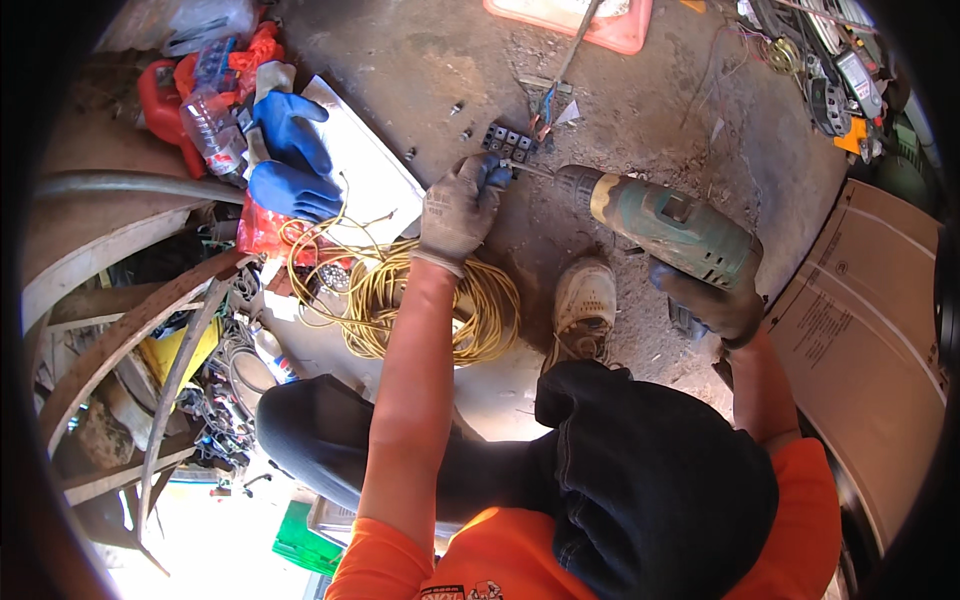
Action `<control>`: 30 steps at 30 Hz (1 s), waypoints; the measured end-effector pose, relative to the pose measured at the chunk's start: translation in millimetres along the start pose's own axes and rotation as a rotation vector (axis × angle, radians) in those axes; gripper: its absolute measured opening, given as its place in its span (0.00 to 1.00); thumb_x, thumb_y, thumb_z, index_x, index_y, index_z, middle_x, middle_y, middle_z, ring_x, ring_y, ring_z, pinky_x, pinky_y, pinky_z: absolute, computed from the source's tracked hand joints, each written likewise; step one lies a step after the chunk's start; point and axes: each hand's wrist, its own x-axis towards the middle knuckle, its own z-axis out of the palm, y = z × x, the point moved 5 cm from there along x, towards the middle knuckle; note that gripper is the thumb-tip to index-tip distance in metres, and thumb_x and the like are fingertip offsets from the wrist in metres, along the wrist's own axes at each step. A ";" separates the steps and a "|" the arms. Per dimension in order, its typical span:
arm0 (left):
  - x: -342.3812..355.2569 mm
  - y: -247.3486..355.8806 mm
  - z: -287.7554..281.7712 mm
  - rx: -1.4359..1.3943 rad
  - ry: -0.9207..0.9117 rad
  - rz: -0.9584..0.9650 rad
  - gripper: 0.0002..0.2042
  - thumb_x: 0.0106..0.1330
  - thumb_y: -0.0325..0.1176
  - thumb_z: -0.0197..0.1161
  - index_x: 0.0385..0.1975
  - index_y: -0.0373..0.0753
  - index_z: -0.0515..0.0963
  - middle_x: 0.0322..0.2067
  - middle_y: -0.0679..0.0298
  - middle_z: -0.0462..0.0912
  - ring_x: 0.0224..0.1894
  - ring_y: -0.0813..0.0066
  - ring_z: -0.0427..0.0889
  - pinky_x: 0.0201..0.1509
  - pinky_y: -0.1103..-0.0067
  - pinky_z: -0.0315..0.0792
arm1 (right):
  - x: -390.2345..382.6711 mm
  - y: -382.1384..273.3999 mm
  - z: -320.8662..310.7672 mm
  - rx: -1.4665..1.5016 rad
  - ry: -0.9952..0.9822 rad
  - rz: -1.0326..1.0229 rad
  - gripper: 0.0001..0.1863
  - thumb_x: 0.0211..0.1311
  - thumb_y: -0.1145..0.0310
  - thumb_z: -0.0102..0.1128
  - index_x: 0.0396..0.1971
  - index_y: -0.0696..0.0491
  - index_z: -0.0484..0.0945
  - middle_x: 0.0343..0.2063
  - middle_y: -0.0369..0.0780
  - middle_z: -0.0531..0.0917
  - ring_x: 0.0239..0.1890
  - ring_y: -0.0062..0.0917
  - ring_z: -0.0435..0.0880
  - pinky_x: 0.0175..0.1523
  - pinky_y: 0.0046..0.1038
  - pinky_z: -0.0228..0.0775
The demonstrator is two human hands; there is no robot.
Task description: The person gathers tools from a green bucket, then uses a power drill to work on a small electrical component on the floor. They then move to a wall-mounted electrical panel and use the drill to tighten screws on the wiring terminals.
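Observation:
My left hand (458, 207), in a grey glove with blue fingertips, is closed at the tip of a long bit (535, 170); what it pinches is too small to make out. The bit points left from a green cordless drill (670, 215), which my gloved right hand (720, 305) grips by the handle. Just above my left fingertips lies a dark block with rows of square pieces (508, 138), with cable ends (545, 120) beside it. Small metal pieces (457, 108) are scattered on the concrete floor.
A yellow cable coil (440, 330) lies below my left hand. Blue gloves (290, 140) rest on a white sheet (375, 190) near bottles and red bags. Metal frames (150, 300) crowd the left, cardboard (860, 330) the right, clutter and a pink tray (620, 30) the back. My shoe (582, 300) is below the drill.

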 end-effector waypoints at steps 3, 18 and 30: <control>1.9 3.8 -0.5 0.006 0.000 0.018 0.11 0.63 0.33 0.62 0.44 0.38 0.77 0.35 0.48 0.82 0.37 0.47 0.82 0.39 0.65 0.75 | -6.5 11.6 -2.4 -0.104 0.019 -0.090 0.39 0.48 0.81 0.71 0.59 0.58 0.59 0.49 0.48 0.77 0.47 0.30 0.82 0.51 0.31 0.78; 32.5 -20.5 5.3 -0.188 -0.038 -0.068 0.11 0.61 0.25 0.62 0.44 0.34 0.79 0.34 0.60 0.86 0.37 0.77 0.83 0.43 0.79 0.77 | 44.5 -3.6 0.6 0.108 0.023 0.109 0.35 0.50 0.84 0.66 0.59 0.57 0.63 0.51 0.40 0.75 0.51 0.25 0.78 0.57 0.29 0.71; 60.4 -34.5 17.4 0.060 -0.244 -0.182 0.14 0.56 0.39 0.63 0.43 0.50 0.80 0.40 0.60 0.83 0.44 0.57 0.82 0.48 0.69 0.74 | 81.2 -16.3 13.8 0.008 -0.094 0.245 0.30 0.52 0.82 0.63 0.57 0.58 0.68 0.51 0.39 0.78 0.53 0.21 0.76 0.60 0.26 0.67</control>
